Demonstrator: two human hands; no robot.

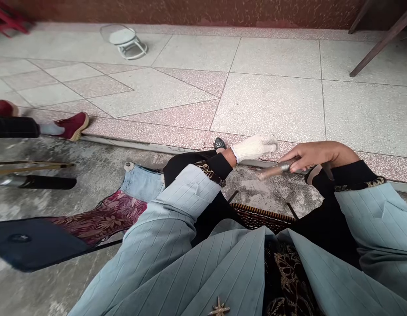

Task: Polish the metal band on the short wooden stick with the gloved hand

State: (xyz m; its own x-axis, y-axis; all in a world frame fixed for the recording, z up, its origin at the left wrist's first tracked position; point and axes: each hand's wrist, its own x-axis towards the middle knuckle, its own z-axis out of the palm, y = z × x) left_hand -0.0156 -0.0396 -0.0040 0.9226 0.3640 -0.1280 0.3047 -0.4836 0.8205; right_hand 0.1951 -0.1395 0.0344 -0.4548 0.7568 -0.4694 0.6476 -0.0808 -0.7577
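Observation:
My left hand (256,147) wears a white knitted glove and is seen from its back. Its fingers curl in at the tips, and whatever may lie under them is hidden. To its right, my bare right hand (317,156) grips a hand tool (271,171) close to its metal collar. The tool's worn, light brown handle points left, toward the gloved hand but apart from it. A dark metal piece shows below the right wrist; the tool's exact kind is unclear. Both hands hang in front of my knees, above the step edge.
A low woven seat (262,217) shows between my legs. Left lie a patchwork cloth (108,215) and a dark cylindrical thing (52,181). Another person's red shoe (73,125) rests by the step. A small white stool (127,41) stands on the tiles; wooden legs (377,48) rise at right.

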